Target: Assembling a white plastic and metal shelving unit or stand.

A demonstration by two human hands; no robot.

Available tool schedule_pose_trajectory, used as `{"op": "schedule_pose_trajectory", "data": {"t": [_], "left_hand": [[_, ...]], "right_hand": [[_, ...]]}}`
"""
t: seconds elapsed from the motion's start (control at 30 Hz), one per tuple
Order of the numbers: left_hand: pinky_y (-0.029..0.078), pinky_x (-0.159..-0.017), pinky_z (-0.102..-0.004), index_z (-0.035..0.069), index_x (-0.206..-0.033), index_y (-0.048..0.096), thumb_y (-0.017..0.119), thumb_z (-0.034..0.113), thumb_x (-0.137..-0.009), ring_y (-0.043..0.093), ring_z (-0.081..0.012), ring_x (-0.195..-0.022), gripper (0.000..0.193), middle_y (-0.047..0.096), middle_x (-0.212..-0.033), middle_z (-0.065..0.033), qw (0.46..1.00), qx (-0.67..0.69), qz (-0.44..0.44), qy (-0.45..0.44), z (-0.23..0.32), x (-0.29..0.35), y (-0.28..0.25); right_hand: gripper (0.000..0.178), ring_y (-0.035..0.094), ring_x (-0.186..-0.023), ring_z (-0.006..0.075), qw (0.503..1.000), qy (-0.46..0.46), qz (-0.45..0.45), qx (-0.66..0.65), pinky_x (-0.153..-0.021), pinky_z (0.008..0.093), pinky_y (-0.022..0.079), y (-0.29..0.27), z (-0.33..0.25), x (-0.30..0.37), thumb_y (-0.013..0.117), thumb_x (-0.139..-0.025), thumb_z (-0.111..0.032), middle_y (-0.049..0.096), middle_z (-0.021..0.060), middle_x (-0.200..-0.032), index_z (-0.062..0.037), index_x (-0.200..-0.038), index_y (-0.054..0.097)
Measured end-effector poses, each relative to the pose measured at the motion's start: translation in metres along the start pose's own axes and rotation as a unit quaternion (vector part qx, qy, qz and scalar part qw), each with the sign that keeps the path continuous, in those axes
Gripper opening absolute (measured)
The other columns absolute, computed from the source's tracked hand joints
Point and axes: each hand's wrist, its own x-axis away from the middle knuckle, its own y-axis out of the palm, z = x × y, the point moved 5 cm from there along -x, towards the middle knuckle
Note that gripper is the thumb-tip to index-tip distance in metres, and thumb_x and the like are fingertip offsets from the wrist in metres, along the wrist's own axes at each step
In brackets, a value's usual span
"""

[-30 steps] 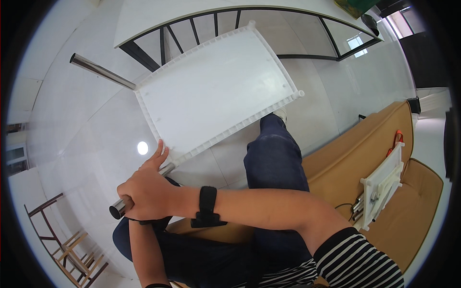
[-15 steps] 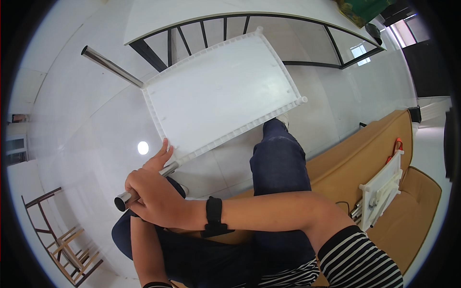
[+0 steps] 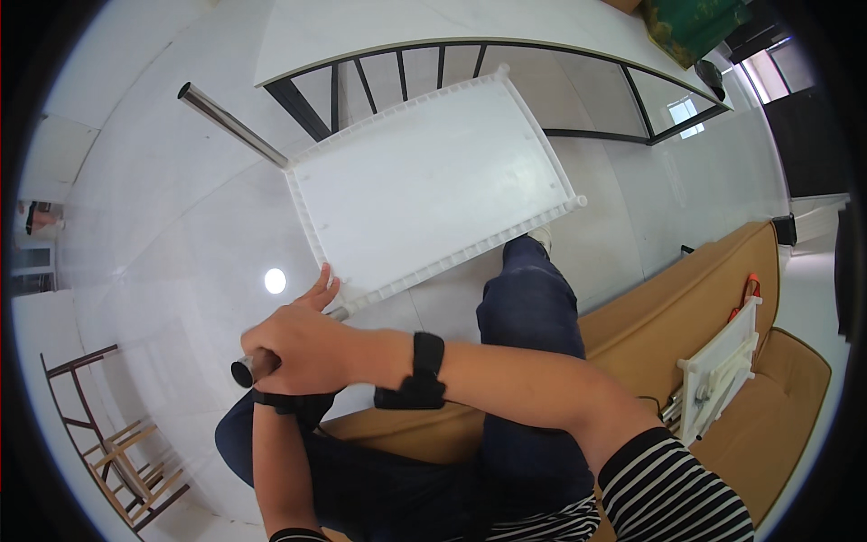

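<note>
A white plastic shelf panel (image 3: pixel 433 181) with a ribbed rim is tilted in front of me. One metal tube (image 3: pixel 233 125) sticks out from its far left corner. Another metal tube (image 3: pixel 242 372) is at the near left corner, and my right hand (image 3: pixel 302 348) is wrapped round it, the open end showing past my fist. Behind that hand, my left hand (image 3: pixel 319 291) holds the panel's near left corner, its visible fingers over the rim. The rest of the left hand is hidden. Short corner sockets without tubes (image 3: pixel 579 201) show on the right side.
A brown sofa (image 3: pixel 623 289) runs along the right, bearing a smaller white frame (image 3: pixel 718 370) with metal tubes and an orange-red strap. A white table (image 3: pixel 379 27) with black legs stands beyond the panel. Brown metal and wooden furniture frames (image 3: pixel 122 452) stand at lower left.
My right fist has turned on the tube and shifted slightly up, covering more of it near the panel. The whole scene has shifted a little right and down in view.
</note>
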Motion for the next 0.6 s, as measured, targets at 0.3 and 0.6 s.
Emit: {"op": "schedule_pose_trajectory", "data": {"t": [0.3,0.6], "left_hand": [[0.035,-0.107,-0.0367,0.0,-0.133,0.051,0.054,0.018,-0.089,0.038,-0.0267,-0.134,0.047,0.038,-0.148,-0.0123,0.969,-0.215,-0.047,-0.115,-0.013,-0.008,-0.007],[0.033,-0.108,-0.034,0.001,-0.128,0.056,0.051,0.024,-0.091,0.038,-0.0254,-0.135,0.043,0.039,-0.147,-0.0158,0.996,0.068,0.045,-0.037,0.027,0.0,-0.002]], "right_hand": [[0.025,0.05,-0.076,0.0312,0.966,-0.066,0.245,0.04,-0.069,0.0397,0.039,0.014,-0.012,0.027,0.067,-0.072,-0.002,0.052,0.0144,-0.082,-0.0015,-0.087,0.046],[0.031,0.051,-0.055,0.0278,0.997,-0.06,-0.031,0.034,-0.054,0.0373,0.038,0.007,0.003,0.001,0.068,-0.08,-0.021,0.05,0.009,-0.055,-0.0035,-0.064,0.048]]}}
